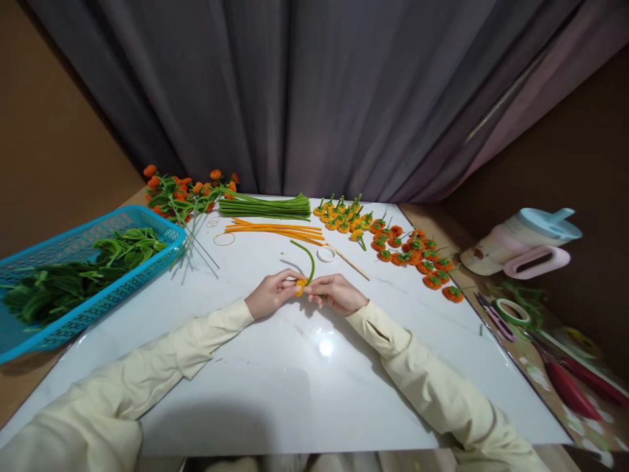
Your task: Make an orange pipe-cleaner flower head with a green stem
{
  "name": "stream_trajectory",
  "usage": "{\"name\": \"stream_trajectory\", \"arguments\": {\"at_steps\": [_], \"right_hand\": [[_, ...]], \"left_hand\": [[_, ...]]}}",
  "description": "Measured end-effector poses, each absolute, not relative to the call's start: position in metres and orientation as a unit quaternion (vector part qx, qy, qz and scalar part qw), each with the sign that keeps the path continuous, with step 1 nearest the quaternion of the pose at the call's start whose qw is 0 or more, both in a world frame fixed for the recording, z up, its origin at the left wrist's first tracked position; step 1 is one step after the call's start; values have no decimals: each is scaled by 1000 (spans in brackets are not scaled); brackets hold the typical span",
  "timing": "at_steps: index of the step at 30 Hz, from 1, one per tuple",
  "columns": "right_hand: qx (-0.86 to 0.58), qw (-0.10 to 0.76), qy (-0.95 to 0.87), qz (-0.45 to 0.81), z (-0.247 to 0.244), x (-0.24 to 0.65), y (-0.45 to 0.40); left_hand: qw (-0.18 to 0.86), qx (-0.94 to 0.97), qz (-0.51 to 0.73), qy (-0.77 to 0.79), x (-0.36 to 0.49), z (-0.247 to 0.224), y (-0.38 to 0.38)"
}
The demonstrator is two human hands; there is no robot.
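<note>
Our cream sleeves (417, 373), nearest; L hand (272, 295) pinching yellow flower head (299, 287), R hand (343, 294) pinching base of curved green stem (313, 263), w/ white ring (326, 254) just beyond.

We see a glossy, smooth white desk (236, 387) reflecting a lamp's glare, and a matt, folded cloth curtain (344, 98) behind it. The perforated blue basket (93, 308) looks plastic. Our green stems (265, 208) and orange stems (275, 229) look fuzzy and matt; the thin stick (350, 263) looks like smooth wood.
</note>
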State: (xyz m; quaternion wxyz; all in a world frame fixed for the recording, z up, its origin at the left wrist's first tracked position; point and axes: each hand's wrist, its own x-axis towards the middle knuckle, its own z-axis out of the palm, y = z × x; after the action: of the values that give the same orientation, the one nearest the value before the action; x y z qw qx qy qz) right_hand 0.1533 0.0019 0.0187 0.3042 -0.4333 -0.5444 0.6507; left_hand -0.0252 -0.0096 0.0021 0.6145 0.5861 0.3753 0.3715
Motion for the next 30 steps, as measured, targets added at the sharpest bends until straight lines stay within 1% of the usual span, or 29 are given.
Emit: {"name": "stream_trajectory", "arguments": {"at_steps": [3,5,7,9,11,12,14,16,18,21,25,27,30], "right_hand": [[-431,308,-550,645,22,157,2],[-430,309,-594,606,26,159,1],[-418,301,-687,512,31,160,-2],[-385,280,-794,378,34,159,-5],[-351,253,-860,270,35,158,-8],[-342,241,-877,237,35,157,-9],[-342,228,-885,219,34,155,-10],[-358,234,-871,241,32,155,-9],[-383,248,-838,298,32,156,-8],[-427,260,-747,438,31,158,-6],[-443,265,-611,600,30,158,-3],[-444,263,-554,653,29,158,-2],[-452,256,-494,697,25,156,0]], "left_hand": [[646,559,362,374,-25,5,-7],[684,515,353,378,-25,7,-5],[716,470,341,388,-24,7,-3],[736,448,322,393,-24,6,-2],[745,444,309,390,-23,5,-3],[747,443,310,388,-23,4,-3],[747,437,319,385,-22,4,-5],[747,434,325,385,-22,4,-6],[737,444,329,388,-21,4,-8],[708,476,343,393,-20,3,-9],[681,530,347,368,-19,2,-12],[665,552,348,364,-19,2,-13],[651,566,355,361,-20,2,-14]]}}
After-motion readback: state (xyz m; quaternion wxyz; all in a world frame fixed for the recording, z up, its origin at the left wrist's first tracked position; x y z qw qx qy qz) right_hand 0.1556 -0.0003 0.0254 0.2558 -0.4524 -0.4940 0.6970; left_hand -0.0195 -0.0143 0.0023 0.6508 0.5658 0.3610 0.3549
